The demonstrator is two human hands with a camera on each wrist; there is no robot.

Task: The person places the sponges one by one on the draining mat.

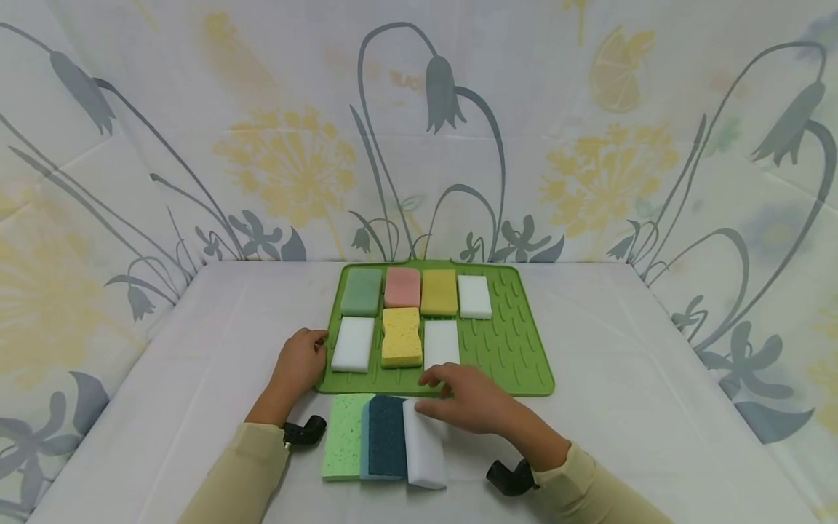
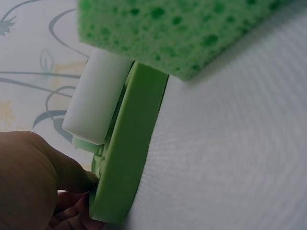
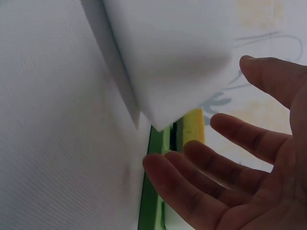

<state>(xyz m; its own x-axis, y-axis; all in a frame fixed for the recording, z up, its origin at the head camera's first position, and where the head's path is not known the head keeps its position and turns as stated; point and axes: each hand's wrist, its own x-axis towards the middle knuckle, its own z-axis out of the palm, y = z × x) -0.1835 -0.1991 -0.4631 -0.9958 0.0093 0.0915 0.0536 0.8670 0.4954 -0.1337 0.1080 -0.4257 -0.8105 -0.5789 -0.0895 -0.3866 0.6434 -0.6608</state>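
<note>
Left hand pinches the left edge of the green mat (seven sponges lie on it); right hand, released with fingers apart, hovers near the white sponge beside the blue sponge.

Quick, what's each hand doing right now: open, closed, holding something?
Left hand: closed, pinching the edge of the flat green rubbery-looking mat.
Right hand: open, holding nothing, near the closest white rectangular foam-like block.

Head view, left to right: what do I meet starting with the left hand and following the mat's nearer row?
Left hand → white block → yellow notched sponge → second white block.
</note>
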